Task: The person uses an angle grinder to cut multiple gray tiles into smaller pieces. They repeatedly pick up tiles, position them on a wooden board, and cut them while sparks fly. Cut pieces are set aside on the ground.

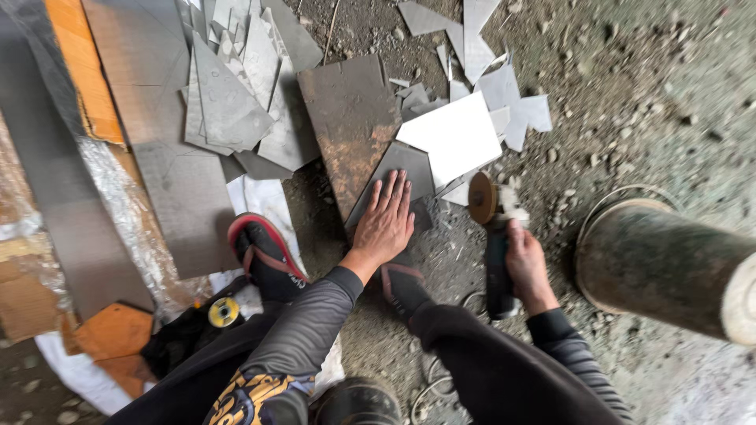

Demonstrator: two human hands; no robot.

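My left hand [385,219] lies flat, fingers spread, on a dark grey tile piece [402,169] on the ground. My right hand [526,264] grips the dark body of an angle grinder [494,236]. Its round disc [481,198] stands just right of the grey tile, close to a white tile piece [457,135]. A rusty brown tile [350,118] lies behind my left hand. My feet in sandals [264,252] rest on the ground near the tile.
Several grey tile offcuts [236,86] are piled at the back left, with more shards [480,47] at the back. Long grey boards [169,157] and orange pieces [114,330] lie left. A large dirty cylinder [669,264] lies at right. A yellow-centred disc [224,312] sits by my knee.
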